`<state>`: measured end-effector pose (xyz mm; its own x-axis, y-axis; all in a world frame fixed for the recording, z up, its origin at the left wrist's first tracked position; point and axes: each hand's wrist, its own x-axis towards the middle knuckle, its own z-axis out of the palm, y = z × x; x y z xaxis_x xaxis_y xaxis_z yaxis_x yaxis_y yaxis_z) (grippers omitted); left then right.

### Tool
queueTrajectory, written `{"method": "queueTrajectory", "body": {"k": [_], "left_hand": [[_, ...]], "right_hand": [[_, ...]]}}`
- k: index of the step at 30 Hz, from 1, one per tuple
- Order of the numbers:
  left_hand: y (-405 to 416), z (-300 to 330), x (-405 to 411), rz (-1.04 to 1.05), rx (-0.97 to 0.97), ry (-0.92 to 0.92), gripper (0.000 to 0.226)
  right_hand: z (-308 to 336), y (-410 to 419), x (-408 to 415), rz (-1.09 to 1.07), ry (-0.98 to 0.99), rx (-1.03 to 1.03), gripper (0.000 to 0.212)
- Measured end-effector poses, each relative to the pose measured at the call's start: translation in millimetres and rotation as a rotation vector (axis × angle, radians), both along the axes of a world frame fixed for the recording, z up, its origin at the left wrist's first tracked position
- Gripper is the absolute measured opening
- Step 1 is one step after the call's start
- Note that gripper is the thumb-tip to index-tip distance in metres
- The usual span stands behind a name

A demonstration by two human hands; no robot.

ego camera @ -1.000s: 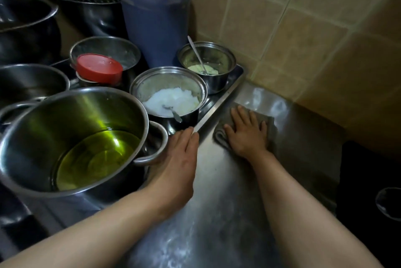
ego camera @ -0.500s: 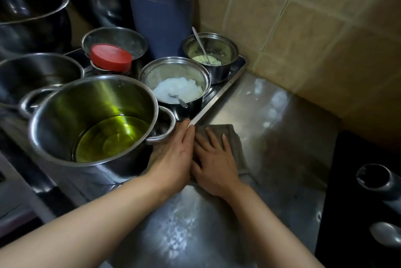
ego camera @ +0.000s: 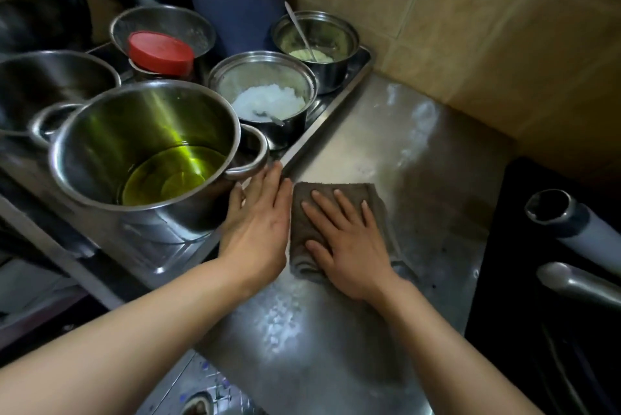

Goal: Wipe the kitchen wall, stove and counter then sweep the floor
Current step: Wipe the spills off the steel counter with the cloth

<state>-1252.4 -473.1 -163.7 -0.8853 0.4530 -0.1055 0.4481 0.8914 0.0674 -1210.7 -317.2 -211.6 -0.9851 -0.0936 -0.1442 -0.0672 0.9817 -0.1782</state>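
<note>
The cloth (ego camera: pixel 331 213), soft and limp, is pressed flat on the steel counter (ego camera: pixel 386 132) beside the tray (ego camera: pixel 331 105) by the right hand (ego camera: pixel 346 240), fingers straight; palm pressure should suffice. The left hand (ego camera: pixel 258 226) rests flat, holding nothing

Brown cloth (ego camera: pixel 336 213), red lid (ego camera: pixel 160 49)

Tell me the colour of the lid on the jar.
Red; the lid shows in the head view.

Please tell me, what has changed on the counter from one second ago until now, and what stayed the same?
The right hand, pressing flat on the grey cloth, slid it from near the tiled wall back toward the person, beside the left hand. The left hand stayed against the tray edge by the oil pot. Nothing was gripped or released.
</note>
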Motion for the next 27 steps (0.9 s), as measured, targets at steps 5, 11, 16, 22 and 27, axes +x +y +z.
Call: {"method": "queueTrajectory", "body": {"k": [5,11,16,22,27], "left_hand": [[11.5,-2.7,10.6,-0.034,-0.010,-0.039,0.077],[34.1,-12.6,29.2,-0.064,0.060,-0.175,0.077],[51.5,-19.5,44.3,-0.101,0.101,-0.229,0.076],[61.5,-18.2,58.0,-0.146,0.123,-0.278,0.068],[66.8,-17.9,70.2,-0.162,0.140,-0.291,0.067]], "right_hand": [[-2.2,69.0,-26.9,-0.332,-0.008,0.079,0.057],[-0.4,37.8,37.4,-0.328,0.026,0.057,0.065],[-3.1,57.2,60.0,-0.332,0.016,0.058,0.064],[1.5,100.5,48.6,-0.549,-0.005,0.072,0.062],[1.2,44.3,118.8,-0.579,0.000,0.035,0.065]]}}
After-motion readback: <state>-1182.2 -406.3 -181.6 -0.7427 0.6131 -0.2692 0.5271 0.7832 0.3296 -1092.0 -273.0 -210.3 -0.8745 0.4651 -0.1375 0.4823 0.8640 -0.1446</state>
